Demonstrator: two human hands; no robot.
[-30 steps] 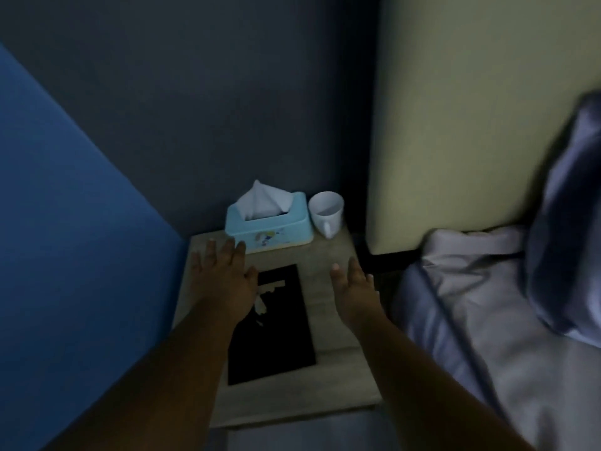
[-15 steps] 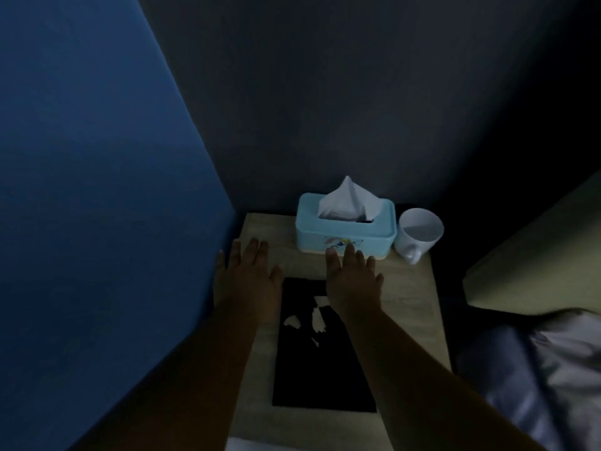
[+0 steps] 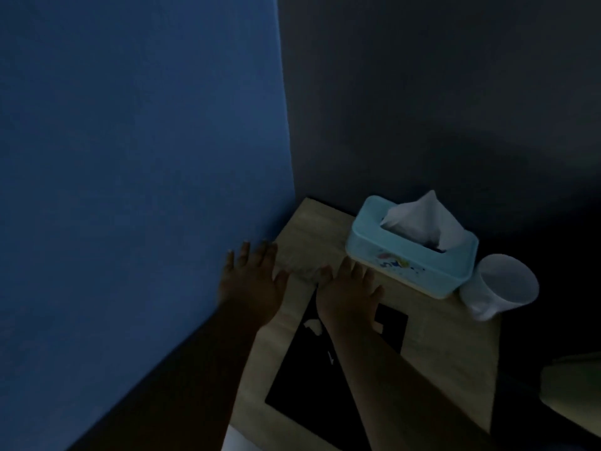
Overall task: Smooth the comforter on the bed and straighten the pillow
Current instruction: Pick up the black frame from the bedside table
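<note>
Two walls, blue and dark grey, fill most of the view; the bed, comforter and pillow are out of sight, so progress cannot be judged. Below, the nightstand [image 3: 455, 336] carries a tissue box [image 3: 411, 252] and cup [image 3: 502, 288]. Left hand [image 3: 252, 281] and right hand [image 3: 349, 292] hover flat, fingers spread, holding nothing. Since a second ago the view has swung left, losing the bedding.

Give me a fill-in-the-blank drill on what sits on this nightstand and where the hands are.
1. A white tissue sticks up out of the light ____ tissue box.
2. The white cup stands to the ____ of the tissue box.
3. The right hand is spread above a flat ____ rectangle lying on the nightstand.
4. The left hand is nearest the ____ wall.

Missing words: blue; right; black; blue
</note>
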